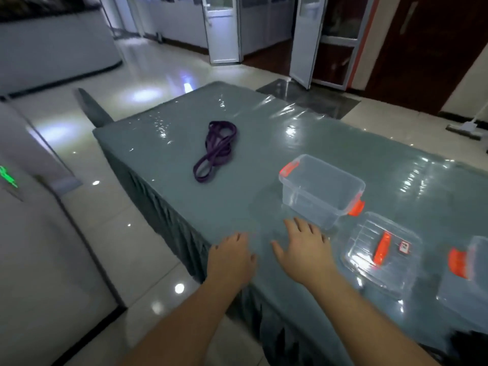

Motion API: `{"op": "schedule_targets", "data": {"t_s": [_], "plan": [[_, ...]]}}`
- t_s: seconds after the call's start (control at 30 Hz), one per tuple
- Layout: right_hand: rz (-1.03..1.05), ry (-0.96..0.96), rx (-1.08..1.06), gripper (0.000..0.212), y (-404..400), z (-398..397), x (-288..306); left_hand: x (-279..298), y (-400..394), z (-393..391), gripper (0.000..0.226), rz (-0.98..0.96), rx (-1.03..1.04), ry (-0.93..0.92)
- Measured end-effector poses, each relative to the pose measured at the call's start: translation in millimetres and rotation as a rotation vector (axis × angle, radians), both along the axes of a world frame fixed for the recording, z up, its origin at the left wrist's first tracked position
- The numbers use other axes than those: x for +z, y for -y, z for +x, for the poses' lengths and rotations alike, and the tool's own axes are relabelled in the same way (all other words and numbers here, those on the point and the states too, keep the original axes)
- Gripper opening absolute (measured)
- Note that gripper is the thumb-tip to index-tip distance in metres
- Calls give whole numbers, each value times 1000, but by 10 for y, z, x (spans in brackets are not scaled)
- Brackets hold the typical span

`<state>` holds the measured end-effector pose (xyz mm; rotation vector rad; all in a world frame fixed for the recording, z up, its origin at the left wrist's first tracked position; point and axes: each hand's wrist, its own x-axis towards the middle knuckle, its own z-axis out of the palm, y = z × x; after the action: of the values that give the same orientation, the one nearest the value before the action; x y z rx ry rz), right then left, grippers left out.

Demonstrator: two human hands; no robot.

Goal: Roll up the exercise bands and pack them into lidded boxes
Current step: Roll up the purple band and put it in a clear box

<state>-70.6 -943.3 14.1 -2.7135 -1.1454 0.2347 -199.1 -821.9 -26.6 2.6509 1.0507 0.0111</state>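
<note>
While both hands hover low over the near end of the table (330, 143), nothing is gripped yet: the left hand (232, 256) has its fingers relaxed and pointing forward, the right hand (306, 247) is spread wide, palm down, holding nothing. The purple exercise band (215, 150) lies in a loose tangle of loops up at eleven o'clock from the hands, well apart from them, not yet rolled. At one o'clock, just beyond the right fingertips, stands the open clear box (320, 190) with its orange latches. Its lid (381, 249) lies flat at three o'clock, orange handle up, and another box (467, 273) is cut off by the frame further right.

Now the risks. That band is crossed over itself, so a hasty pull could knot the loops instead of freeing them, and a slack roll would likely spring open before it reaches the box. The tablecloth has a glossy plastic cover, so the light box may skid when something is pushed in. A reach across could also clip the box's near corner.
</note>
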Motion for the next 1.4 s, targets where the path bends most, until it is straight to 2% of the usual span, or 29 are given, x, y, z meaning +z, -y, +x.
{"op": "schedule_targets", "data": {"t_s": [0.43,0.6,0.77,0.9,1.03,1.23,1.4], "plan": [[1,-132,284,64,-2086,-351,-124,99,-1516,-785,34,-12,313,7],[-22,-165,352,64,-2897,-239,-242,136,-2223,-803,46,-15,386,-48],[-40,-225,347,63,-3492,-74,-409,180,-2833,-682,48,-3,408,-77],[-101,-249,345,60,-3742,-30,-560,162,-3203,-586,47,-17,397,-99],[-138,-259,304,67,-3932,26,-678,50,-3580,-456,45,-32,348,-116],[-156,-293,186,72,-4373,151,-804,-175,-4243,-322,44,-93,213,-120],[-146,-304,52,67,-4871,165,-757,-298,-4962,-280,45,-155,90,-154]]}}
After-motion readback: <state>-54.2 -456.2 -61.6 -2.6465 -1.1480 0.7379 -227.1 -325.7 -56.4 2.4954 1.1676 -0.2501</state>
